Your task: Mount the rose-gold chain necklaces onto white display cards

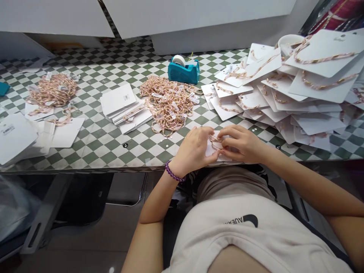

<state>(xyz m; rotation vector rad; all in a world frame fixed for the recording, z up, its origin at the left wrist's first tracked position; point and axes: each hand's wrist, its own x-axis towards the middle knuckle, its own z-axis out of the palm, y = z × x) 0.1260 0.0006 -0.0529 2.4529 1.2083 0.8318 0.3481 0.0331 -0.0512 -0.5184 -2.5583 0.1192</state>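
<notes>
At the table's front edge, both hands meet over a small white card [212, 151] with a pink-and-gold beaded strand [215, 141] on it. My left hand [195, 147], a purple bead bracelet [174, 173] around its wrist, curls over the card's left side with thumb and fingers closed on it. From the right, my right hand [241, 143] has its fingers bent and closed on the strand's right end; the fingertips partly hide it. Just beyond the hands lies a heap of loose beaded strands [170, 102] with small white tags.
Stacked white cards [121, 100] lie left of the heap. A teal tape dispenser [183, 71] stands behind it. At right, a tall pile of cards with beaded strands [307, 110] leans unevenly. Another strand heap [54, 89] and more cards [17, 132] are far left on the checkered cloth [99, 155].
</notes>
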